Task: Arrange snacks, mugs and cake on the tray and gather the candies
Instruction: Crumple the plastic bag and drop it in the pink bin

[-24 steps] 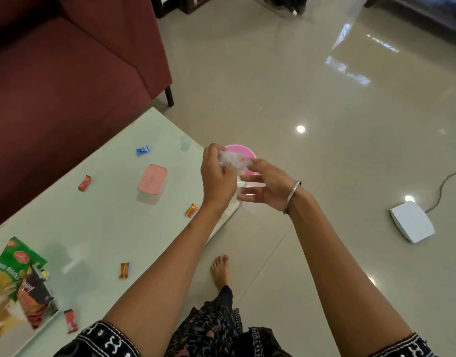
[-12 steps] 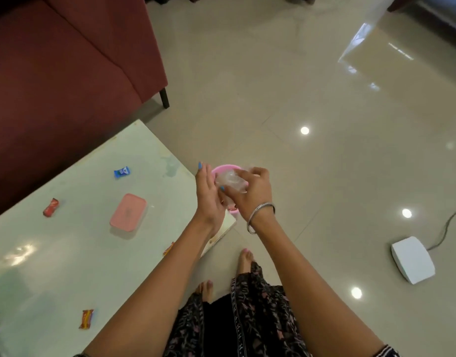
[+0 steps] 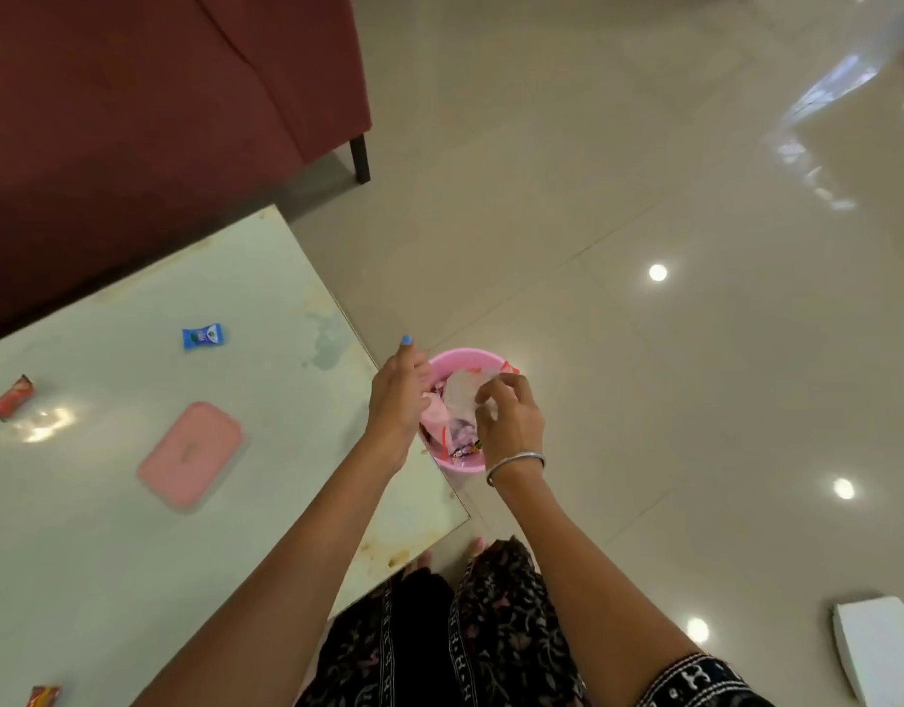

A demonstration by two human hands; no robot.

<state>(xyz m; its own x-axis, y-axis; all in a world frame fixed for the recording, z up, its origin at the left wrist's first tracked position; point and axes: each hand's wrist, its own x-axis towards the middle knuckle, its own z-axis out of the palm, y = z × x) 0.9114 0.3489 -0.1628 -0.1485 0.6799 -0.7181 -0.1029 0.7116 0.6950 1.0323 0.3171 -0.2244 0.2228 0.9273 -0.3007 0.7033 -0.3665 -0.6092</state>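
A small pink bin (image 3: pixel 465 353) stands on the floor at the table's right corner, with crumpled wrappers inside. My right hand (image 3: pixel 511 421) pinches a clear crumpled wrapper (image 3: pixel 460 398) just over the bin's mouth. My left hand (image 3: pixel 396 400) is beside the bin's left rim, fingers fairly straight, holding nothing. On the pale table (image 3: pixel 108 553) lie a blue candy (image 3: pixel 202 336), a red candy (image 3: pixel 12 397), an orange candy (image 3: pixel 44 696) at the bottom left edge, and a pink-lidded box (image 3: pixel 189 454).
A dark red sofa (image 3: pixel 133 119) runs along the table's far side, its black leg (image 3: pixel 360 158) on the tiled floor. A white box (image 3: pixel 883 645) lies on the floor at the lower right. My feet and patterned trousers are below the table corner.
Both hands have come down over the pink bin. The left hand has let go of the wrapper, and the right hand alone now pinches it. The view has tilted downward.
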